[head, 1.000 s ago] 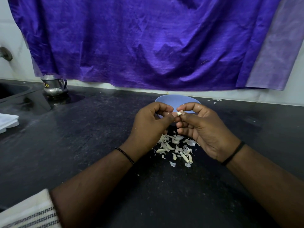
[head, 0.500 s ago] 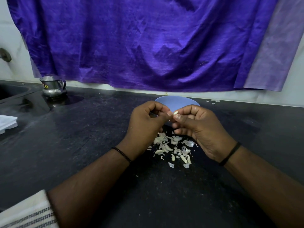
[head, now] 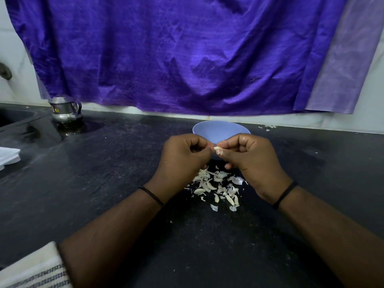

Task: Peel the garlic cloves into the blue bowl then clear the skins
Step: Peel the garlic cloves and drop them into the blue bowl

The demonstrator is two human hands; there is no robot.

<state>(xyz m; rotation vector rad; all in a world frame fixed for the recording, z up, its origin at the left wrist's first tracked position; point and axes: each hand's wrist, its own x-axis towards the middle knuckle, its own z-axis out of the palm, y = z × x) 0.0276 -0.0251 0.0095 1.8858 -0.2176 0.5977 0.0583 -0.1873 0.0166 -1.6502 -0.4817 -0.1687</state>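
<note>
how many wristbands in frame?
2. One black beaded wristband on the left wrist, one plain black wristband on the right wrist. Nothing suggests more, though the forearms' undersides are hidden.

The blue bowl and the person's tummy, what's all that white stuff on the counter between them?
In the head view, a scattered pile of garlic skins lies on the black counter, nearer than the blue bowl, below both hands pinching a garlic clove.
</note>
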